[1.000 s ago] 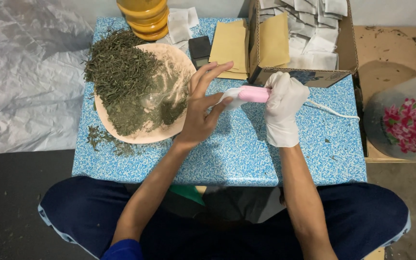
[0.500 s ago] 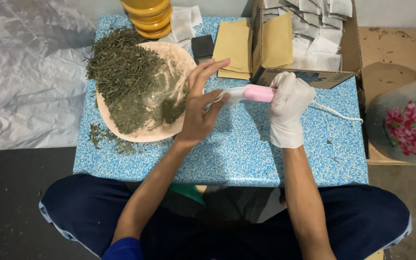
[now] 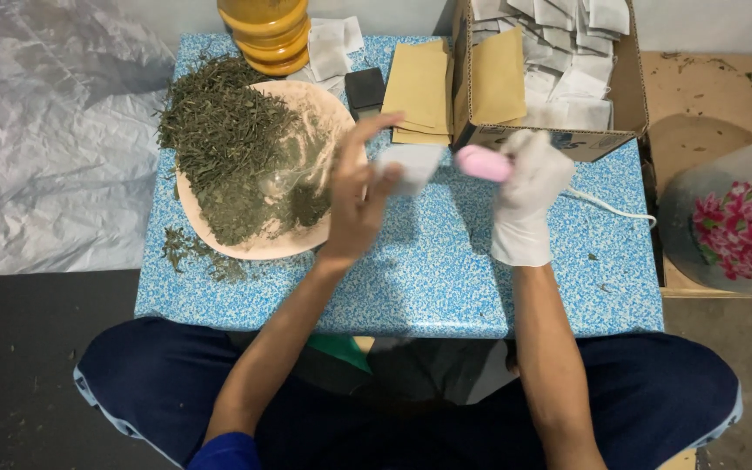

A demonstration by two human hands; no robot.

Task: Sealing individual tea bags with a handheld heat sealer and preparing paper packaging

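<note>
Worktop: I see a blue speckled worktop (image 3: 411,278); grey floor and plastic sheet (image 3: 45,130) to the left.
Pouch: small, white, blurred pouch (image 3: 407,165), above the worktop.
Left hand (image 3: 354,196): pinches the pouch.
Right hand (image 3: 528,187): gloved, closed around a pink sealer (image 3: 483,163), just beside the pouch.

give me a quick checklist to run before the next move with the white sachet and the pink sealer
1. White sachet held in the bare left hand: ok, pinched at the fingertips.
2. Pink sealer gripped in the gloved right hand: ok.
3. Sachet clear of the sealer: ok, there is a gap between them.
4. Sachet edge closed: cannot tell, the picture is blurred there.
5. White cord free: ok, it trails loose across the blue table.
6. Room in the cardboard box of white sachets: cannot tell, its far end is cut off.
</note>
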